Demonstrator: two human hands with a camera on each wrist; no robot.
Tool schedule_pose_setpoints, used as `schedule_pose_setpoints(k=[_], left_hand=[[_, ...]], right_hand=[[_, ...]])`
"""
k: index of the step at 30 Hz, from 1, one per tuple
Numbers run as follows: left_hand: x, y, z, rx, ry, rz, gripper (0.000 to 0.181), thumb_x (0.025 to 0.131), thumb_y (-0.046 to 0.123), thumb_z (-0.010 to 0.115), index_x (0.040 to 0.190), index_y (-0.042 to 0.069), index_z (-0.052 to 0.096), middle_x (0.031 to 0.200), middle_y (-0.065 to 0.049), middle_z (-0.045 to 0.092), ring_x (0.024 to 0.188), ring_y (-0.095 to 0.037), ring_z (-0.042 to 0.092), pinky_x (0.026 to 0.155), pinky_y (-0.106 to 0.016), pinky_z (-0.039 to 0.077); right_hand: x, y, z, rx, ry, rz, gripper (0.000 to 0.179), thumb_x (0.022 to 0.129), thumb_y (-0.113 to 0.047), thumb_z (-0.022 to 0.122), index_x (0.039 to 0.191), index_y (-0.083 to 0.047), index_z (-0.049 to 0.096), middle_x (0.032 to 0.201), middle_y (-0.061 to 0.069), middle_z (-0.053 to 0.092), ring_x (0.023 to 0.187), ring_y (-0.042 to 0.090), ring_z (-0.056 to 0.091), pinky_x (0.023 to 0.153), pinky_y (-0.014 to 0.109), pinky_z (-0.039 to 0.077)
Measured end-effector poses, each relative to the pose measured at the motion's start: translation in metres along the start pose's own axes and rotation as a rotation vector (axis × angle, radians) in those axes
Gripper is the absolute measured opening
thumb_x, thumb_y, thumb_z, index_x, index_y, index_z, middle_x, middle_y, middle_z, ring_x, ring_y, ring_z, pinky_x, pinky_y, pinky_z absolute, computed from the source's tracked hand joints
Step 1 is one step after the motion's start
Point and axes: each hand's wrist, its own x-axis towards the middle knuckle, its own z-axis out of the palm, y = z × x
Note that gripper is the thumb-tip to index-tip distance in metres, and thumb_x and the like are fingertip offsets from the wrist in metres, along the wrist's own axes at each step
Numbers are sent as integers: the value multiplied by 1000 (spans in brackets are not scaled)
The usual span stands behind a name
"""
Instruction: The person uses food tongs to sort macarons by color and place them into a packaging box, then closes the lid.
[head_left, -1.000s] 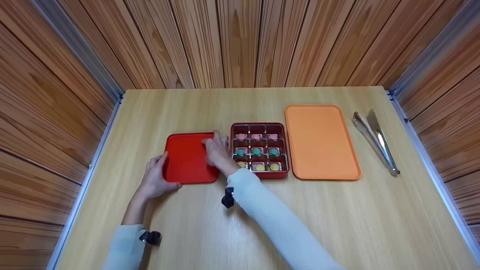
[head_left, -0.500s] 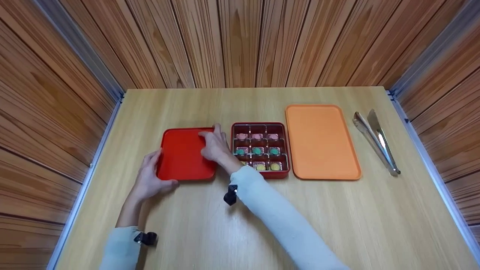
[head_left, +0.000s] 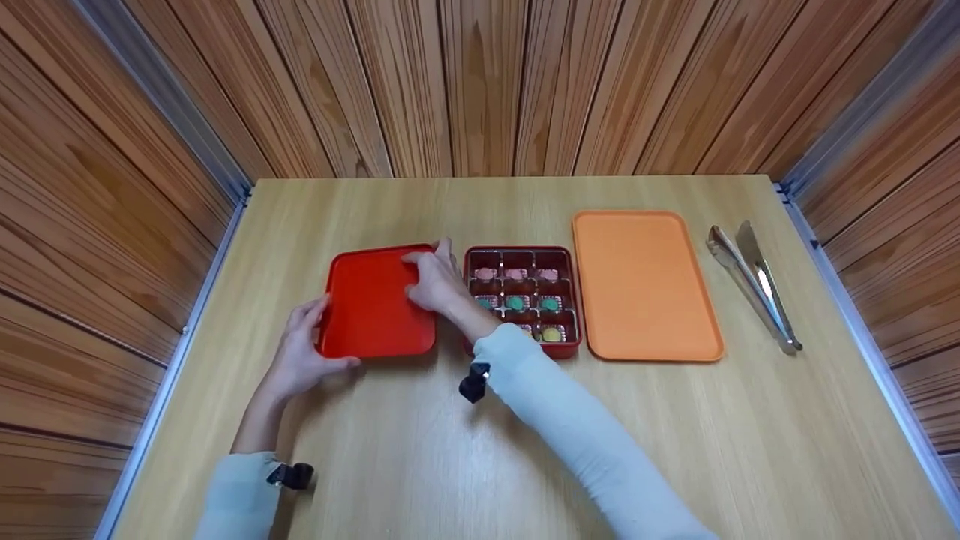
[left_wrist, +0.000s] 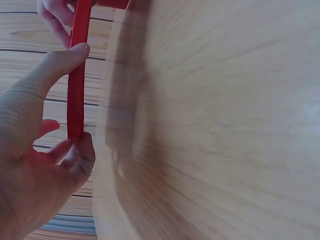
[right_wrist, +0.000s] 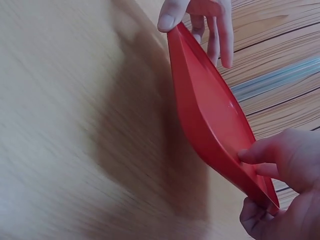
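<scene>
A shallow red square lid (head_left: 371, 307) hangs tilted slightly above the table, its shadow lying below it in both wrist views. My left hand (head_left: 304, 356) grips its left side, thumb (left_wrist: 80, 50) at the near edge and fingers at the left edge. At the right edge my right hand (head_left: 439, 283) pinches the rim, some fingers (right_wrist: 252, 152) inside the lid and others curled behind the edge. Just right of it stands a dark red box (head_left: 559, 350) with a divided insert holding pink sweets (head_left: 516, 274), green sweets (head_left: 514, 302) and yellow sweets (head_left: 553, 334). My right forearm hides its near left corner.
An orange tray (head_left: 649, 285) lies beside the box's right side. Farther right are metal tongs (head_left: 742, 270) and a broad knife-like metal tool (head_left: 759, 262). Wood-panelled walls (head_left: 480, 90) enclose the table's back and sides.
The red lid has risen off the table and moved slightly away from me, held in both hands, and it now tilts. Box, tray and metal tools stay in place.
</scene>
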Motion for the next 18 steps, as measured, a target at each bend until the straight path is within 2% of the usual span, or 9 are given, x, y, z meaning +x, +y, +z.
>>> schedule_pose_setpoints(k=[3, 7, 9, 12, 16, 18], left_hand=[[0, 3, 2, -7, 1, 7, 110, 91, 25, 94, 178, 8, 29, 182, -23, 25, 164, -45, 31, 132, -69, 44], [1, 12, 5, 1, -10, 13, 102, 90, 26, 95, 174, 6, 40, 182, -22, 23, 166, -46, 27, 131, -68, 46], [1, 18, 7, 8, -17, 12, 98, 90, 27, 95, 171, 5, 45, 182, -22, 22, 166, -46, 26, 130, -68, 48], [2, 25, 10, 13, -22, 7, 94, 90, 29, 95, 169, 4, 50, 182, -20, 22, 166, -45, 25, 129, -66, 49], [5, 36, 14, 15, -23, 18, 92, 90, 28, 96, 167, 4, 52, 182, -19, 22, 166, -44, 27, 128, -66, 50], [8, 42, 17, 17, -19, 27, 92, 89, 27, 96, 167, 4, 53, 182, -19, 23, 166, -43, 27, 127, -65, 51]], right_hand=[[-5, 1, -8, 16, -1, -14, 57, 100, -15, 80, 156, -17, 69, 170, 25, 37, 145, 38, 57, 125, 49, 53], [15, 26, 0, -3, 33, -53, 58, 96, -19, 83, 153, -23, 73, 163, 25, 42, 136, 37, 60, 115, 45, 58], [19, 33, -2, -2, 27, -61, 58, 96, -21, 83, 153, -23, 72, 161, 24, 43, 136, 36, 59, 111, 42, 58], [9, 31, -15, 7, 12, -69, 59, 96, -20, 82, 154, -21, 71, 162, 26, 42, 136, 39, 60, 107, 47, 60], [-12, 23, -40, 30, -25, -51, 59, 101, -18, 79, 159, -17, 66, 167, 29, 36, 138, 44, 62, 112, 53, 59], [-17, 26, -47, 35, -22, -55, 60, 102, -17, 78, 160, -16, 65, 167, 30, 36, 140, 44, 60, 117, 50, 58]])
